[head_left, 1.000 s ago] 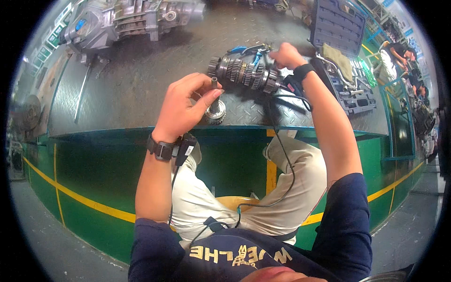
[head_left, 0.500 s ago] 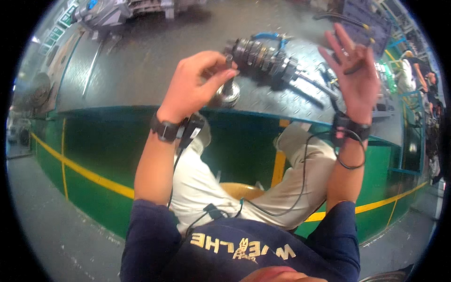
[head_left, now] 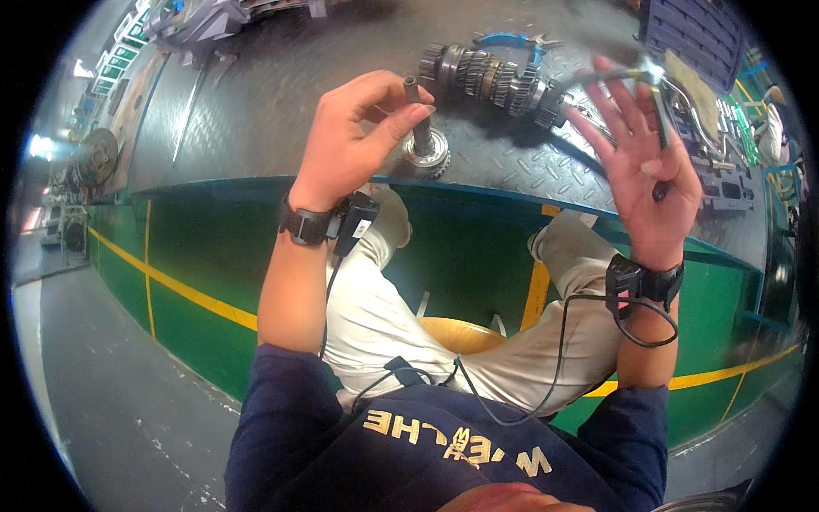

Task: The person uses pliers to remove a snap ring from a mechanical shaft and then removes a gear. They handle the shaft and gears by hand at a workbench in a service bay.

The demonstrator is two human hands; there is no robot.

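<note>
My left hand [head_left: 358,132] pinches a dark metal shaft [head_left: 422,136] near its top between thumb and fingers. The shaft stands upright, with a shiny toothed gear and ring [head_left: 428,157] around its foot, close to the bench's front edge. To the right, my right hand [head_left: 640,162] is palm up with fingers spread. Across its palm and under the thumb lies a blurred, dark-handled pair of pliers [head_left: 661,107], one handle swung out over the fingertips. Between the hands, farther back, a gear shaft assembly [head_left: 490,81] with several gears lies on its side.
Blue-handled pliers [head_left: 512,39] lie behind the gears. A purple-grey plastic tray [head_left: 693,38] and various metal tools [head_left: 725,183] are at the right. Grey castings [head_left: 196,26] sit at the back left of the metal bench [head_left: 264,128]. A cable hangs from my right wrist.
My view has shifted slightly. The pliers at my right hand have swung with the hand, which has turned palm up more fully. My left hand keeps its pinch on the shaft.
</note>
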